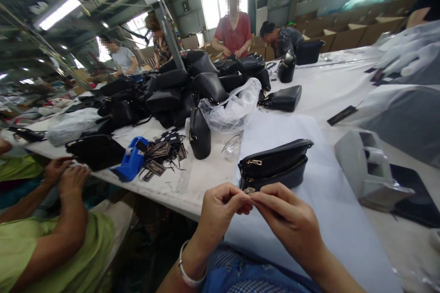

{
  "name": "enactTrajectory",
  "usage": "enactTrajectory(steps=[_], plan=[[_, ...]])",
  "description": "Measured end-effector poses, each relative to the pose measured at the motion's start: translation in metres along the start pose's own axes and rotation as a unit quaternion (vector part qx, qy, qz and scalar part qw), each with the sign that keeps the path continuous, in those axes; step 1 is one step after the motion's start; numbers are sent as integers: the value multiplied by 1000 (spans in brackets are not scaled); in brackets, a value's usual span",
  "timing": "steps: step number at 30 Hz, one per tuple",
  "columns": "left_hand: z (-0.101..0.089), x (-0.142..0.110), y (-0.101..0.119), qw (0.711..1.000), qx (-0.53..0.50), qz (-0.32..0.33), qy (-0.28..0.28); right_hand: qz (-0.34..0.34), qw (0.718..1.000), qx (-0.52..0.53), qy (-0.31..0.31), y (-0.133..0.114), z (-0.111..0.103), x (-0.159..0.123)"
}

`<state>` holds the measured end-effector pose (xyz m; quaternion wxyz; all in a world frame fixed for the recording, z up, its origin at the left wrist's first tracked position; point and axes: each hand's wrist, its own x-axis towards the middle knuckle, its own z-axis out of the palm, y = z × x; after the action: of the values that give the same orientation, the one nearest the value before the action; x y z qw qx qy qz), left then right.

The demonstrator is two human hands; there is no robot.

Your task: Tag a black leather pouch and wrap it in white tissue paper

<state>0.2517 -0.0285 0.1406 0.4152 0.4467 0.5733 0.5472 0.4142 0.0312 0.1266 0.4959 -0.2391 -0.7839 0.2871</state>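
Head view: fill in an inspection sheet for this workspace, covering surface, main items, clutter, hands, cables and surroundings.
Surface: pale table, with a white sheet over part of it.
Main items: zipped black bag standing on the sheet, just beyond the hands.
Clutter: heap of black bags, crumpled clear plastic, piled tags beside a blue tape dispenser; grey tape dispenser to the right.
Hands: left hand and right hand pinched, fingertips meeting; what lies between them is unclear.
Cables: cable-like lines by the metal post, indistinct.
Surroundings: co-workers at left and across the table; cardboard boxes behind.
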Motion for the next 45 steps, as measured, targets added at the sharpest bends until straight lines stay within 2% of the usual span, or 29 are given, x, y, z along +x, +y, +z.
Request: enactTrajectory(steps=[2,7,10,13,18,22,25,30,36,45], plan=[[-2,6,-7,1000,4,27,3,6,1000,-12,8,3,0,0],[-4,34,-30,977,83,138,139,106,993,3,45,15,5,10],[-1,48,-40,974,93,168,123,137,989,21,48,24,11,16],[0,52,-44,976,85,170,102,143,989,28,39,30,16,18],[-1,50,-47,974,100,173,102,130,991,11,30,31,19,17],[4,50,-50,973,94,167,130,112,993,-24,36,31,21,18],[7,52,-54,981,25,137,136,91,994,-48,43,33,24,17],[5,53,-55,988,-76,98,97,53,993,-96,46,35,29,16],[3,52,-56,987,-91,98,93,-5,980,-192,41,29,36,15],[1,51,-60,985,-103,109,84,-32,953,-297,57,26,49,11]])
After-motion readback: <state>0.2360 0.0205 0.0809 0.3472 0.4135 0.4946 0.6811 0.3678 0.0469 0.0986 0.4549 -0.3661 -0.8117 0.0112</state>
